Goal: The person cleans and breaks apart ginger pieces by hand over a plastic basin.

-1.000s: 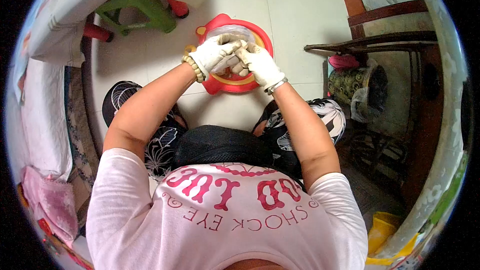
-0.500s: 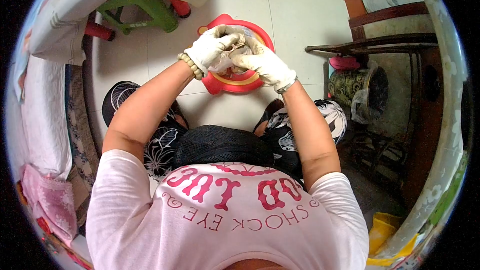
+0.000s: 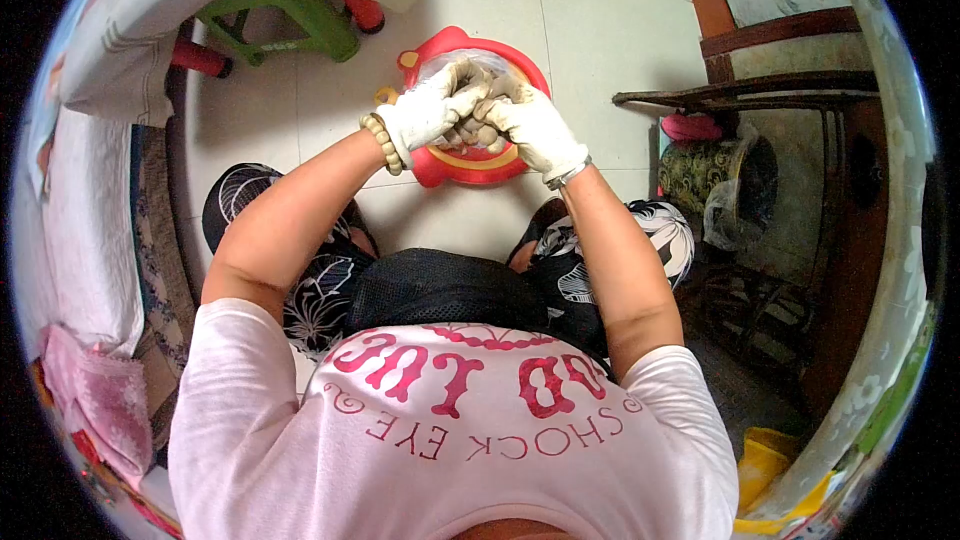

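Observation:
Both my hands wear whitish work gloves with soiled fingers. My left hand [image 3: 440, 108], a beaded bracelet at its wrist, curls its fingers inward. My right hand [image 3: 526, 126] meets it, fingers bent, the two sets of fingertips touching or nearly so. What they pinch between them is hidden by the gloves. Under and behind them is a red round plastic piece [image 3: 470, 173] with a yellow ring and rounded lobes; I cannot tell whether it is a stool or a basin. Clear plastic film [image 3: 436, 67] shows on it, partly covered by my hands.
A green plastic stool [image 3: 335, 32] stands at the upper left beside a cloth-draped table [image 3: 115, 75]. Pale floor tiles [image 3: 590, 20] surround the red piece. To the right are a dark rack [image 3: 740, 90] and a patterned round container [image 3: 695, 175]. A yellow container [image 3: 770, 460] sits lower right.
My hands have come closer together and their fingers have curled inward. The plastic film that showed between them now shows mostly behind them, on the red piece.

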The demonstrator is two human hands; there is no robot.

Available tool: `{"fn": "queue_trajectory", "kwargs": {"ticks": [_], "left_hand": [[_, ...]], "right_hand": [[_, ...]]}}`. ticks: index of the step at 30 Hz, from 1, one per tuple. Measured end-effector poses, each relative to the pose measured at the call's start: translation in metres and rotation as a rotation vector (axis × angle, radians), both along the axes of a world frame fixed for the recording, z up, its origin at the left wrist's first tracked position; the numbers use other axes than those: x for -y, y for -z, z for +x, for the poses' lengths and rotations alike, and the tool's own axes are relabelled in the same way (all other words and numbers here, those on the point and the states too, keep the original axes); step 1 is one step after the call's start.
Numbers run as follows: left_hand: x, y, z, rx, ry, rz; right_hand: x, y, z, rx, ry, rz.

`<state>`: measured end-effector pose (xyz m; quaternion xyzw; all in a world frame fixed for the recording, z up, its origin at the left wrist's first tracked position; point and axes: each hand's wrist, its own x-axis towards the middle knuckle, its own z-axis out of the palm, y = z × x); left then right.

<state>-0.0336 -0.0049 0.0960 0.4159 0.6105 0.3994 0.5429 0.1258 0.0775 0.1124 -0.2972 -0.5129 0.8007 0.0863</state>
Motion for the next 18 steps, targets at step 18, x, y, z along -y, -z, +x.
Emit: {"fn": "queue_trajectory", "kwargs": {"ticks": [18], "left_hand": [[0.001, 0.019, 0.01, -0.133, -0.171, 0.064]], "right_hand": [[0.017, 0.02, -0.006, 0.05, 0.152, 0.099]]}}
